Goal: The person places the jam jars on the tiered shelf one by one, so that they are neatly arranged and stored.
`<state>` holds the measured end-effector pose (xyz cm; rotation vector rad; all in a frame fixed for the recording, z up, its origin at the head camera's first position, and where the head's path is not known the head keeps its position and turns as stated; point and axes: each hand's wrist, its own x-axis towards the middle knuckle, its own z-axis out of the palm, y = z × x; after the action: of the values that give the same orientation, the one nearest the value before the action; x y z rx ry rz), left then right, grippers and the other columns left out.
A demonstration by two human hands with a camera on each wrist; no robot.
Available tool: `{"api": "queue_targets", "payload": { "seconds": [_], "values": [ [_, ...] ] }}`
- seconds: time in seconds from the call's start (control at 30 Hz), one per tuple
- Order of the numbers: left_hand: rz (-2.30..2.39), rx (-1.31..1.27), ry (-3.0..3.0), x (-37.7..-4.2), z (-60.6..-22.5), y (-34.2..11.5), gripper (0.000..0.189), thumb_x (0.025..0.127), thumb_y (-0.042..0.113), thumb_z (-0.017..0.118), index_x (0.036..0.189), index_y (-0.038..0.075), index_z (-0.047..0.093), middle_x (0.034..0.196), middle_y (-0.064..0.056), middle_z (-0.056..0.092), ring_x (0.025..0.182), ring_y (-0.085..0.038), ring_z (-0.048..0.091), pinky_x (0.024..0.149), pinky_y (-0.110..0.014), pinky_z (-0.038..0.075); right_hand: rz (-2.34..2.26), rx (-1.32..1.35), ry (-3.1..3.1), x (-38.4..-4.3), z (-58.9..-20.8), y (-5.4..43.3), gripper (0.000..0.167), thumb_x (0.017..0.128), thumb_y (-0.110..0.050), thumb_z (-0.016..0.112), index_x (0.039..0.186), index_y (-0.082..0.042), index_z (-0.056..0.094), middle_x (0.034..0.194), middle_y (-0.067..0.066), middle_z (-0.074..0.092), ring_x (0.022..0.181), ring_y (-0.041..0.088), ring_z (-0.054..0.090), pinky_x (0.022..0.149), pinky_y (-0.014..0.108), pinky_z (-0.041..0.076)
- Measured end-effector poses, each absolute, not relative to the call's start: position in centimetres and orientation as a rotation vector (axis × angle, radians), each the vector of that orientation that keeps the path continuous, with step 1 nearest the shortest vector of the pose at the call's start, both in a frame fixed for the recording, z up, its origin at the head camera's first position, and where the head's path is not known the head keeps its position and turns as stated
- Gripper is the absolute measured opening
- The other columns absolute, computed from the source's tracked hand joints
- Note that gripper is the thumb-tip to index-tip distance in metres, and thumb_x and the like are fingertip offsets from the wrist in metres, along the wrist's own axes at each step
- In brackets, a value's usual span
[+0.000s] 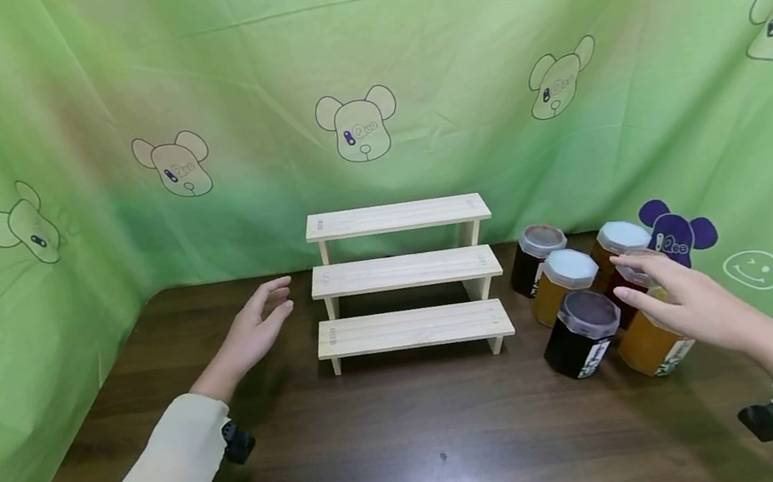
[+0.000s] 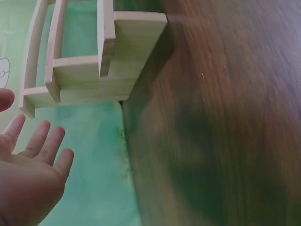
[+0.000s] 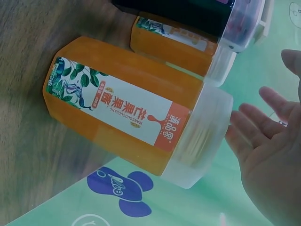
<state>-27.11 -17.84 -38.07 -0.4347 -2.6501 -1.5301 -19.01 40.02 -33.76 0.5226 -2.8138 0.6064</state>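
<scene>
My left hand (image 1: 255, 329) hovers beside the left end of a pale wooden three-step stand (image 1: 413, 326), fingers loosely extended and holding nothing. In the left wrist view, its fingers (image 2: 56, 139) spread near the stand's side panel (image 2: 136, 42). My right hand (image 1: 692, 302) is over a cluster of jam jars at the right, fingers relaxed. In the right wrist view its fingertips are close to the frosted lid of an orange mango jam jar (image 3: 127, 108). A dark jar (image 1: 576, 346) and an amber jar with a white lid (image 1: 555, 297) stand next to it.
Behind these are another dark jar (image 1: 527, 267), a white-lidded amber jar (image 1: 619, 236) and a reddish jar (image 1: 623, 294), partly hidden by my hand. A green cloth (image 1: 237, 62) with bear heads hangs around the brown wooden table (image 1: 388, 443). Each wrist carries a black camera.
</scene>
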Motion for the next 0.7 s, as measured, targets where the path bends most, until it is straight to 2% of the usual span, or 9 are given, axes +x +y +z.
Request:
{"api": "queue_targets", "payload": {
  "seconds": [0.1,0.23,0.47,0.53,0.6,0.7],
  "values": [
    [-1.628,-0.395,-2.628,-27.4,-38.2,-17.1,0.045,0.107,0.026,0.050,0.150,0.015,0.043,0.145,-0.018,0.048,0.133,-0.036,0.045,0.107,-0.057,0.038,0.585,0.523,-2.814,-18.9,-33.7,39.9,0.052,0.102,-0.025,0.061,0.145,-0.001,0.047,0.143,0.026,0.046,0.121,0.049,0.050,0.094,0.051,0.044],
    [-1.701,-0.355,-2.596,-27.8,-38.6,-16.3,0.043,0.107,0.023,0.049,0.149,0.013,0.044,0.145,-0.018,0.048,0.133,-0.036,0.045,0.106,-0.057,0.039,0.579,0.530,-2.809,-18.9,-33.6,39.7,0.052,0.101,-0.024,0.062,0.144,0.000,0.048,0.142,0.026,0.047,0.119,0.048,0.052,0.086,0.061,0.044],
    [-1.738,-0.265,-2.613,-28.7,-39.3,-15.2,0.044,0.108,0.027,0.045,0.150,0.015,0.042,0.147,-0.015,0.046,0.137,-0.035,0.040,0.109,-0.058,0.035,0.586,0.545,-2.804,-18.8,-33.8,39.4,0.053,0.101,-0.024,0.063,0.145,0.002,0.047,0.143,0.027,0.045,0.116,0.050,0.054,0.087,0.068,0.043],
    [-1.739,-0.246,-2.625,-28.9,-39.5,-14.8,0.046,0.108,0.029,0.044,0.152,0.015,0.040,0.148,-0.015,0.044,0.138,-0.035,0.039,0.109,-0.058,0.034,0.592,0.545,-2.800,-18.7,-33.8,39.3,0.054,0.101,-0.023,0.063,0.145,0.002,0.047,0.143,0.027,0.045,0.115,0.050,0.055,0.089,0.057,0.049],
    [-1.763,-0.232,-2.615,-29.1,-39.5,-14.4,0.048,0.108,0.029,0.043,0.154,0.016,0.038,0.149,-0.015,0.043,0.138,-0.035,0.038,0.110,-0.057,0.033,0.605,0.551,-2.792,-18.6,-33.9,39.3,0.054,0.100,-0.022,0.064,0.146,0.002,0.046,0.143,0.026,0.046,0.114,0.049,0.056,0.087,0.036,0.054],
    [-1.826,-0.225,-2.590,-29.4,-39.6,-13.8,0.050,0.108,0.029,0.040,0.156,0.016,0.033,0.151,-0.015,0.040,0.139,-0.034,0.036,0.112,-0.055,0.032,0.642,0.557,-2.780,-18.6,-33.9,39.1,0.054,0.100,-0.021,0.064,0.146,0.002,0.046,0.143,0.027,0.046,0.113,0.047,0.057,0.081,0.007,0.044]
  ]
}}
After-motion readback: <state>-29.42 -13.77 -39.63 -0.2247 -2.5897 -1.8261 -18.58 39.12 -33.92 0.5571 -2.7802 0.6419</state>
